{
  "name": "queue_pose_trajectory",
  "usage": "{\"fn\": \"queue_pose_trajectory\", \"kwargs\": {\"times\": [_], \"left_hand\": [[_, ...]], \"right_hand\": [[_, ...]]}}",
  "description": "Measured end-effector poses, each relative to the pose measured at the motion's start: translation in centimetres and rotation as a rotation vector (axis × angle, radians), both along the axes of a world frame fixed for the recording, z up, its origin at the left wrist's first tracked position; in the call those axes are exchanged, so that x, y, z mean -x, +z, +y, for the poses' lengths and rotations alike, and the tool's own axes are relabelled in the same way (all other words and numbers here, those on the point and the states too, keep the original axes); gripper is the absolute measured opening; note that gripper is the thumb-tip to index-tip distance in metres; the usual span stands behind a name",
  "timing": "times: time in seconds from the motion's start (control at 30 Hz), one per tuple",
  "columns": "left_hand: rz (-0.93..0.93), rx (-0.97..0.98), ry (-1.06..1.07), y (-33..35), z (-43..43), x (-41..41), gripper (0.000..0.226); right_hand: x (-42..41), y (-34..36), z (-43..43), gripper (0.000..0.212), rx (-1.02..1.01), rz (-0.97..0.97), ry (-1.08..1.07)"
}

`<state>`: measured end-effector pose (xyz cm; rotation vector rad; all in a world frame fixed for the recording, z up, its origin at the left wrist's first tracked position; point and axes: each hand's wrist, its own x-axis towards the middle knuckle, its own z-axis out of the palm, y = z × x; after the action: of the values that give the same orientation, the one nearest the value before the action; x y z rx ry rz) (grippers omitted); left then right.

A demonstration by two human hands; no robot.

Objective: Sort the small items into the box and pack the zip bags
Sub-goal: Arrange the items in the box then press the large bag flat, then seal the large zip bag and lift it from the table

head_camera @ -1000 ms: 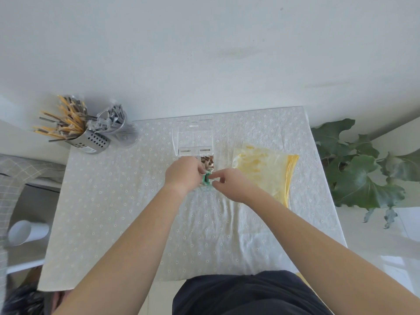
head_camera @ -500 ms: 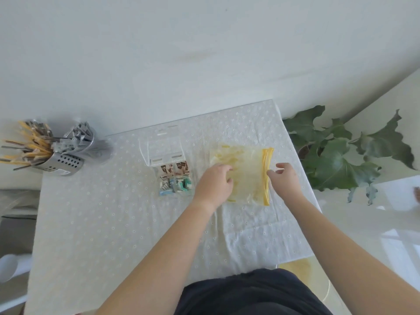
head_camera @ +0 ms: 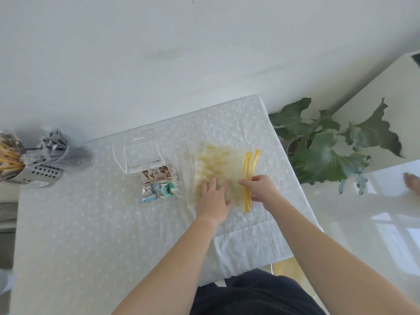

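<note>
A small clear box (head_camera: 160, 183) sits mid-table with its lid (head_camera: 138, 155) swung open behind it. Brown packets fill its far part and blue, white and green small items its near part. To its right lie yellow-printed zip bags (head_camera: 218, 164) with yellow zip strips (head_camera: 248, 169) along their right edge. My left hand (head_camera: 213, 198) lies flat on the bags with fingers spread. My right hand (head_camera: 261, 189) pinches the zip strips at their near end.
A perforated metal holder (head_camera: 34, 176) with wooden and grey cutlery stands at the table's far left. The white dotted tablecloth (head_camera: 91, 223) covers the table. A leafy plant (head_camera: 325, 151) stands off the right edge. A person's foot (head_camera: 412, 183) shows at far right.
Both hands left the box and moved right to the zip bags. The left hand now lies flat on them and the right hand has taken hold of the zip strips.
</note>
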<state>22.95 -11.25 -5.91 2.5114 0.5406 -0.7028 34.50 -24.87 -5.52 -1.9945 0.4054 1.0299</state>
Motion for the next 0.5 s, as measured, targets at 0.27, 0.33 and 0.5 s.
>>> {"fn": "queue_pose_trajectory", "kwargs": {"times": [0.27,0.33,0.5], "left_hand": [[-0.037,0.047,0.048,0.3,0.4,0.5,0.063],[-0.084,0.073,0.128,0.6,1.0,0.9,0.061],[-0.201,0.143,0.351,1.2,2.1,2.8,0.067]], "right_hand": [[1.2,0.6,-1.1,0.014,-0.100,-0.068,-0.024],[1.7,1.5,-1.8,0.012,-0.152,-0.053,-0.050],[3.2,4.0,-4.7,0.019,-0.309,0.020,-0.097]]}}
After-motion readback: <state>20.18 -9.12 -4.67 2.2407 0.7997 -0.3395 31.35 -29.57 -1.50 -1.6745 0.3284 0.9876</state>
